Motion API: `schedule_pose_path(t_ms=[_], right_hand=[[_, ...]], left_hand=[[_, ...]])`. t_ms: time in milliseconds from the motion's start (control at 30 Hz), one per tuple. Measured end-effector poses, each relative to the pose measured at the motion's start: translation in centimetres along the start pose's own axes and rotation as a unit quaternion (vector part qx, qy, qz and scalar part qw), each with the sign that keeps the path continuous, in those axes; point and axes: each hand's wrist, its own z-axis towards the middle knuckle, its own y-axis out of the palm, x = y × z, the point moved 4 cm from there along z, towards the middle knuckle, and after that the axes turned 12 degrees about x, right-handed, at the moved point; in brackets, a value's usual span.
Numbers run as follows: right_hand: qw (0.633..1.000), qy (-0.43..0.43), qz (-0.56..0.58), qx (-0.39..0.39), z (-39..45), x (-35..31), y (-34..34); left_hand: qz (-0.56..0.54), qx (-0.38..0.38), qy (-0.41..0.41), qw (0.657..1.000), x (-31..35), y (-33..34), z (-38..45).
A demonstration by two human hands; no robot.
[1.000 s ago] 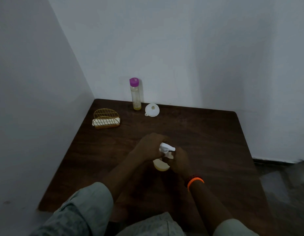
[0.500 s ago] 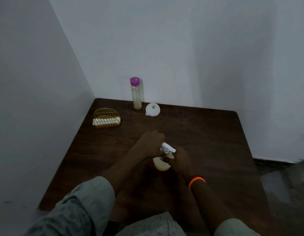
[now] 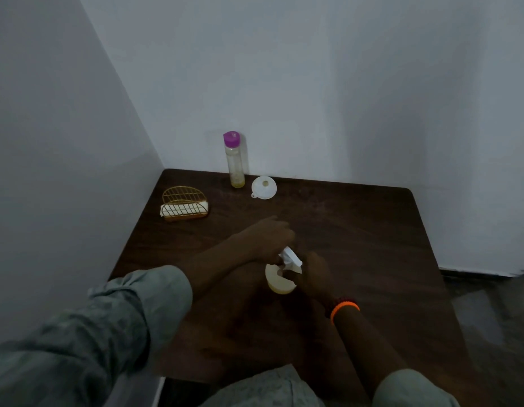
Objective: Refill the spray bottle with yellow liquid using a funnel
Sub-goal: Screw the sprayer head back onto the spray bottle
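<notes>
Dim room, dark wooden table [image 3: 357,230] set into a white corner. You sit at its near edge with both forearms reaching in. The spray bottle [image 3: 280,279] stands upright near the middle of the table, a pale body with a white trigger head [image 3: 290,257] on top. Your left hand [image 3: 269,236] curls over the trigger head from the far left side. Your right hand [image 3: 313,274] wraps the bottle from the right, an orange band [image 3: 344,308] on its wrist. The light is too low to show exactly how your fingers sit.

The step in hand looks like unscrewing the spray head. Hold the body still with your right hand and press it onto the table, so that only the head turns. Turn at the collar, not the nozzle, and lift straight up so the dip tube comes out without dripping.

At the back edge, against the wall, stands a clear refill bottle [image 3: 235,163] with a purple cap and a little yellow liquid at its bottom. The white funnel [image 3: 263,188] lies just beside it, to the right. A gold wire holder [image 3: 185,204] sits back left.
</notes>
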Motion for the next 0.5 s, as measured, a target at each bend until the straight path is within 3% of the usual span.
schedule_pose_path(t_ms=[267, 500], right_hand=[[1.0, -0.003, 0.011, -0.007, 0.29, 0.13, -0.17], [1.0, -0.013, 0.013, -0.014, 0.28, 0.02, -0.21]], left_hand=[[0.006, -0.007, 0.069, 0.998, -0.02, -0.26, 0.53], [0.006, -0.023, 0.046, 0.999, -0.14, -0.2, 0.47]])
